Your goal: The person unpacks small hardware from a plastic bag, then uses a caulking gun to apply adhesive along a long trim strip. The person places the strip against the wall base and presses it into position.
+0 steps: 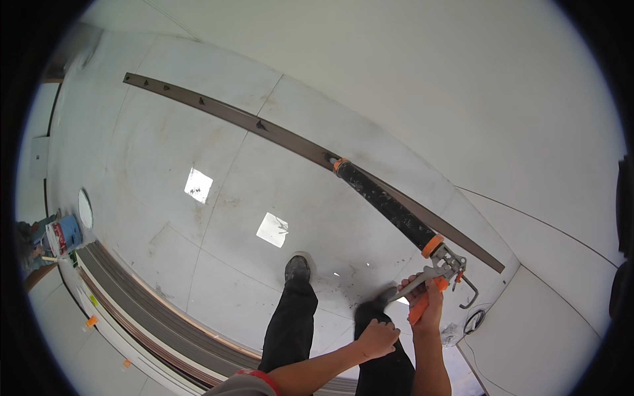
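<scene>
My right hand is wrapped round the orange handle and grey trigger of a caulking gun. The gun has a long black barrel with orange collars and a bent metal rod at its back end. Its nozzle points away to the far left and meets a long brown strip lying on the floor. Several dark blobs of adhesive dot the strip from its far left end to about the nozzle. Over my right thigh, my left hand is curled into a loose fist, apart from the gun.
Long brown and white panels lie stacked at the left and behind my legs. A blue-and-red bucket stands at the far left by a round white lid. A coiled black cable lies at right, near the pale wall.
</scene>
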Motion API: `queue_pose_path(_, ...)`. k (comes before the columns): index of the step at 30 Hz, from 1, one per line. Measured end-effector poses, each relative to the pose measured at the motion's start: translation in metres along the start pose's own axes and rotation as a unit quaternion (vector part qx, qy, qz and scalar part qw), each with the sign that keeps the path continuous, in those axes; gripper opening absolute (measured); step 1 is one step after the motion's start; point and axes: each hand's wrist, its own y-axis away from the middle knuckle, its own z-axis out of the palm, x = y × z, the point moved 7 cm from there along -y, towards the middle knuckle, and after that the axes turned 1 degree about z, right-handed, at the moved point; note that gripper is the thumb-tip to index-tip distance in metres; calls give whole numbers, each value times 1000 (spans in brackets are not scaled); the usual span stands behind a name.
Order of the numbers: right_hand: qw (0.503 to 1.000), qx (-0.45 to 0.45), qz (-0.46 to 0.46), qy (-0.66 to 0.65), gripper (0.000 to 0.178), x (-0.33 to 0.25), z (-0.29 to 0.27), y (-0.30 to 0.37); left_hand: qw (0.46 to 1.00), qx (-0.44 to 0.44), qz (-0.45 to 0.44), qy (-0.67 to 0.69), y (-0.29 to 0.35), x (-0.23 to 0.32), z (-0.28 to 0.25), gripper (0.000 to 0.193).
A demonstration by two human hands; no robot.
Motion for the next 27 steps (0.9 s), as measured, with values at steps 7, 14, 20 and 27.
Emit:
queue_pose_path(7,1000,19,0,5,29,-5,-27,9,1000,13,-13,4,-4,-16,-36,43)
queue_pose_path(14,1000,30,-6,-5,34,-12,-90,13,999,-13,-33,15,-3,-40,-23,44)
queue_pose_path(20,999,47,-4,-15,31,-12,-108,5,996,-65,-53,4,3,-49,-5,46)
queue_pose_path(27,998,58,-9,-7,31,-10,-141,-9,993,-97,-70,-15,-11,-51,19,48)
